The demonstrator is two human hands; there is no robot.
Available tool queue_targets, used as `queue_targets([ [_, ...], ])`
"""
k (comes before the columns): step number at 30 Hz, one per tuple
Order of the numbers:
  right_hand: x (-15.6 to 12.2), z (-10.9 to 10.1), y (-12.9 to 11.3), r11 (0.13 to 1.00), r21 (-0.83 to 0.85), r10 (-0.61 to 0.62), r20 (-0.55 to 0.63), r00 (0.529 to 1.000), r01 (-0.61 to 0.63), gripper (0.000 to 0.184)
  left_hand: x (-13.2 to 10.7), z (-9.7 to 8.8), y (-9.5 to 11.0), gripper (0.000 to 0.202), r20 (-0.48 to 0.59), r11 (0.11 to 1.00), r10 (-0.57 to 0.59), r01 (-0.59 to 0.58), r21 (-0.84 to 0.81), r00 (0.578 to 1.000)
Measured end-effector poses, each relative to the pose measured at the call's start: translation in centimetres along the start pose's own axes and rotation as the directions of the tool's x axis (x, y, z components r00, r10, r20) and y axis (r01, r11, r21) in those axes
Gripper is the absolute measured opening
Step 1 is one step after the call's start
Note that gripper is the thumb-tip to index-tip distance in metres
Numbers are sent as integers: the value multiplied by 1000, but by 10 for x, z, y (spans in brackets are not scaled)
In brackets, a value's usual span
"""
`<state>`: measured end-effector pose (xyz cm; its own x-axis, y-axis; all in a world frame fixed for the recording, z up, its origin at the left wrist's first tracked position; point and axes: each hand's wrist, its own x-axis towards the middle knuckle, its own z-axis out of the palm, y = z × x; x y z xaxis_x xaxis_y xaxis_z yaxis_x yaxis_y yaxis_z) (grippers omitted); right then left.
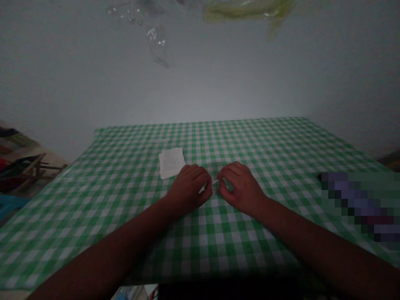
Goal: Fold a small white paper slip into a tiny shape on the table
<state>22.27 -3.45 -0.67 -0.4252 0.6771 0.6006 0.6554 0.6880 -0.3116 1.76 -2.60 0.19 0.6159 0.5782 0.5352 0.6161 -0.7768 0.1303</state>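
Observation:
Between my two hands, above the middle of the table, stretches a thin white strip that looks like paper. One end is pinched by the thumb and fingers of my left hand. My right hand pinches the other end, its fingers curled towards the left one. Most of the strip is hidden by the fingers. Just beyond my left hand lies a small stack of white printed sheets, slightly fanned; the hand covers its near right corner in this view.
A green and white checked cloth covers the table, which meets a pale wall. A pixelated dark object lies at the right edge. Clear plastic and yellow plastic hang above. A blue item is at left.

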Motion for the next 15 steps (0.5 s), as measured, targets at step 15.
queue_targets([
  [15, 1, -1, -1, 1000, -16, 19, -34, 999, -19, 10, 2, -3, 5, 9, -8, 996, 73, -73, 49, 997],
])
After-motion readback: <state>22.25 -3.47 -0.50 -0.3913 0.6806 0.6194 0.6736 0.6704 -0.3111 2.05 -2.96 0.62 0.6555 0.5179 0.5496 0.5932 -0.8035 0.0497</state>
